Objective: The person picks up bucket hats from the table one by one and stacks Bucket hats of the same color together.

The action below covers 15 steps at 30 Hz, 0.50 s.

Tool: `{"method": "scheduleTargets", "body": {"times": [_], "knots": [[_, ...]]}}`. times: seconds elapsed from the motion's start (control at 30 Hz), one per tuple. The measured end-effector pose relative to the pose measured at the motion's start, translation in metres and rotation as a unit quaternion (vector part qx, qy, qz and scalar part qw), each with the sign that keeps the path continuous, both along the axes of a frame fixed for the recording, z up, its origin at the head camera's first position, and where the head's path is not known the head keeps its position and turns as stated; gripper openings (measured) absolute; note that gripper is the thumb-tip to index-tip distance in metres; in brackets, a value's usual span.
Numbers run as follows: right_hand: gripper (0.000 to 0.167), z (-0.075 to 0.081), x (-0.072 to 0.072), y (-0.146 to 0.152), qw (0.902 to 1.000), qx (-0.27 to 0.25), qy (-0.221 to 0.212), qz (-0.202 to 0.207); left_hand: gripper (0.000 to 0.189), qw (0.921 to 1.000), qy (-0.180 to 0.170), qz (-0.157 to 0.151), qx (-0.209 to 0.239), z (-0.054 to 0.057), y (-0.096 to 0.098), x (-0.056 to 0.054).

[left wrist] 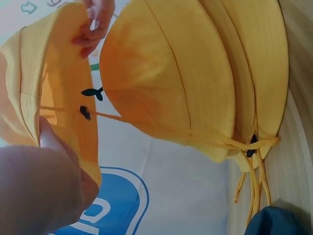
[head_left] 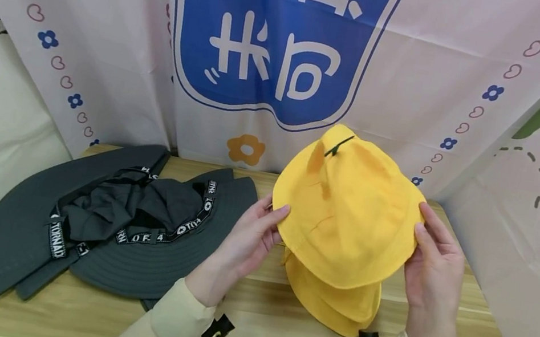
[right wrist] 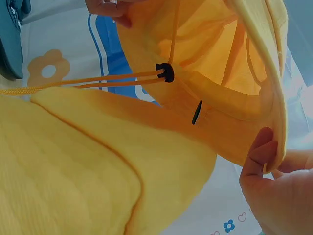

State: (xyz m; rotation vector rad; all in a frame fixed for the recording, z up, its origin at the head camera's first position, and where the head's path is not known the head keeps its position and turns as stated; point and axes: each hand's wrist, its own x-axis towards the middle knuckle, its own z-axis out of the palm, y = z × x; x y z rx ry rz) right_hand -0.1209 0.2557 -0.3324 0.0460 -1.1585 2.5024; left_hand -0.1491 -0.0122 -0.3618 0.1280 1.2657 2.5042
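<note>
Left hand [head_left: 250, 237] and right hand [head_left: 437, 270] pinch opposite brim edges of the upper yellow hat [head_left: 356, 221], held over the yellow hat stack [head_left: 334, 301] right of the dark hats [head_left: 109, 209], so keep grips even and the cord [left wrist: 110, 116] free (toggle [right wrist: 167, 72] could snag)

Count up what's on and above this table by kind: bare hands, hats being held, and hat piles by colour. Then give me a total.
Bare hands: 2, the left hand and right hand
Held yellow hat: 1
Yellow hat pile: 1
Dark grey hat pile: 1
Total: 5; overlap hides how many hats each pile has
</note>
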Motion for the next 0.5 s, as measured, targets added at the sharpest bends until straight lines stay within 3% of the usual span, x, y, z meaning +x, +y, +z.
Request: {"method": "scheduleTargets", "body": {"times": [0.3, 0.5], "knots": [[0.034, -0.007, -0.005, 0.012, 0.9981, -0.053, 0.012, 0.028, 0.046, 0.9979, -0.012, -0.017, 0.061, 0.002, -0.01, -0.002], [0.033, -0.009, -0.005, 0.021, 0.9963, -0.059, 0.022, 0.059, 0.042, 0.9983, 0.0, -0.007, 0.059, 0.001, -0.012, -0.004]]}}
